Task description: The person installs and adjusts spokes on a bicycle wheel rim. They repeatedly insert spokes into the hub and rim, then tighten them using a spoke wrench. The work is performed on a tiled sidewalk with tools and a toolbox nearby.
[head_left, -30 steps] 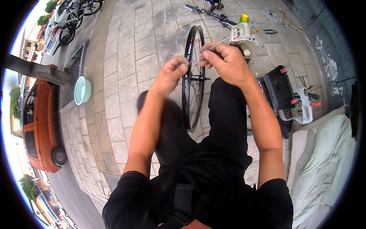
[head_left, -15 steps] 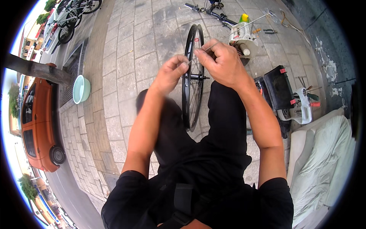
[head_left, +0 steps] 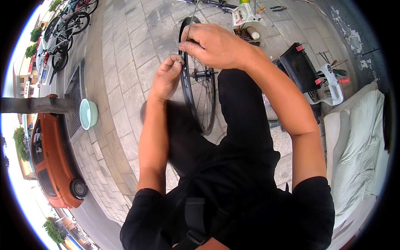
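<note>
Pinching close beside the wheel [head_left: 187, 85]!

Right hand [head_left: 214, 46] gripped a thin rod [head_left: 193, 16] in curled fingers; left hand [head_left: 165, 79] was closed in a pinch, its catch too small to tell. Black, thin-spoked, the wheel stood on edge between the knees [head_left: 239, 98].

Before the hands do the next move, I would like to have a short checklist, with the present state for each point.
1. Thin grey metal rod gripped by the right hand: ok, fingers closed on it.
2. Left hand closed: ok, thumb and finger pinch together; what sits between them: cannot tell.
3. Rod's lower end in clear sight: not ok, fingers cover that area.
4. Black spoked bicycle wheel between the black-trousered legs: ok; whether a leg braces it: cannot tell.
5. Open black plastic toolbox apart from the wheel: ok, it lies beyond the right leg.
</note>
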Motion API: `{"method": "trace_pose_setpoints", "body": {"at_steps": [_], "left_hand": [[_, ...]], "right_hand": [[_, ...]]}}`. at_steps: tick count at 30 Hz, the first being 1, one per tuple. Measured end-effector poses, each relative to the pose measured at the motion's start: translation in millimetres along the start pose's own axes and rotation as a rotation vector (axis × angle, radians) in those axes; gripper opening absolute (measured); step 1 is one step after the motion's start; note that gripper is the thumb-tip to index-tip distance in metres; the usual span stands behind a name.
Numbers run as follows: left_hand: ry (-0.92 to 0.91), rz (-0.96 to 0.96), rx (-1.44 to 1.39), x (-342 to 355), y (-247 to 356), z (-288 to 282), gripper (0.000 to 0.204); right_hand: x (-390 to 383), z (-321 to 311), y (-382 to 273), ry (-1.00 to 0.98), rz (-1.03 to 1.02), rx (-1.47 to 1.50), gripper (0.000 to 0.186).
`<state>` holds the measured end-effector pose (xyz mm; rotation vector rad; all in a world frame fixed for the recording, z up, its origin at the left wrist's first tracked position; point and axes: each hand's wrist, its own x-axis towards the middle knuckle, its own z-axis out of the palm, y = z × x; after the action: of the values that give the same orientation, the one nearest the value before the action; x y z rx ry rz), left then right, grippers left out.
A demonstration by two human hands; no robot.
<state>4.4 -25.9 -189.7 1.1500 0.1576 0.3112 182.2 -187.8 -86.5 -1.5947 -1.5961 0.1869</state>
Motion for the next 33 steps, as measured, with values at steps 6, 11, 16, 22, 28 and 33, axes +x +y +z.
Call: {"method": "trace_pose_setpoints", "body": {"at_steps": [6, 11, 16, 22, 28, 33], "left_hand": [[0.062, 0.002, -0.008, 1.1, -0.7, -2.9, 0.015], [0.053, 0.009, -0.026, 2.9, -0.8, -5.0, 0.017], [0.003, 0.018, -0.073, 3.6, -0.6, -4.8, 0.016], [0.012, 0.025, -0.009, -1.3, 2.4, -4.0, 0.015], [0.053, 0.026, 0.029, 0.3, 0.2, 8.5, 0.013], [0.103, 0.031, 0.063, 0.7, -1.5, 3.5, 0.014]], "right_hand": [[4.4, 4.6, 1.6, -0.041, 0.027, -0.046, 0.029], [2.7, 12.9, 5.7, 0.013, 0.027, -0.001, 0.028], [3.0, 10.7, 4.7, 0.009, 0.031, 0.02, 0.027], [2.8, 16.9, 13.1, 0.065, 0.024, 0.077, 0.027], [-4.6, 13.0, -3.9, 0.168, 0.184, 0.197, 0.03], [-5.4, 21.9, -4.3, 0.231, 0.213, 0.162, 0.029]]}}
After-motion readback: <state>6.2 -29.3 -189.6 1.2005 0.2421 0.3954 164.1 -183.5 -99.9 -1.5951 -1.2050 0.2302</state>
